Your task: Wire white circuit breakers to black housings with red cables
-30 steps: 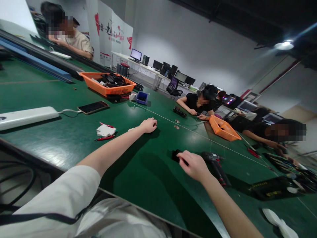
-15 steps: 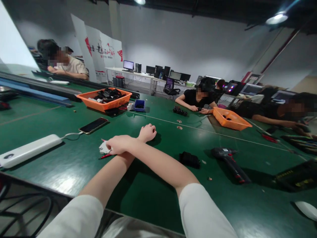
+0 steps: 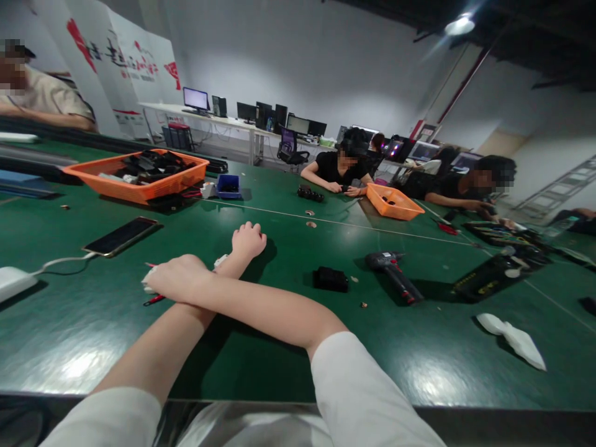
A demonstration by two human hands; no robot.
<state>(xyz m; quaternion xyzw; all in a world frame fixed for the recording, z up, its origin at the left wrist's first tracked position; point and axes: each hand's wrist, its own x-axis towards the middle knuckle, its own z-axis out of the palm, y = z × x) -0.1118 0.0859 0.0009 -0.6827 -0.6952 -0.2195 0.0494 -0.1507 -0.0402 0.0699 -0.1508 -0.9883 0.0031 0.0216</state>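
My right arm crosses over my left forearm. My right hand (image 3: 176,279) lies on a small white packet (image 3: 149,274) near a red pen (image 3: 153,300) on the green table (image 3: 279,347), fingers curled down over the packet. My left hand (image 3: 249,239) rests further out on the table as a loose fist with nothing visible in it. A small black box (image 3: 330,279) lies to the right of both hands, untouched, and a black and red power drill (image 3: 393,273) lies beyond it.
A phone (image 3: 121,236) is cabled to a white power bank (image 3: 12,282) at the left. An orange tray (image 3: 135,189) of black parts and a blue bin (image 3: 228,185) stand behind. Other people work at a second orange tray (image 3: 395,214). A black case (image 3: 484,279) and a white bag (image 3: 512,338) lie at the right.
My right hand left the black box, swung left across my left forearm and came down on the white packet. My left fist stayed put. My view turned to the right.
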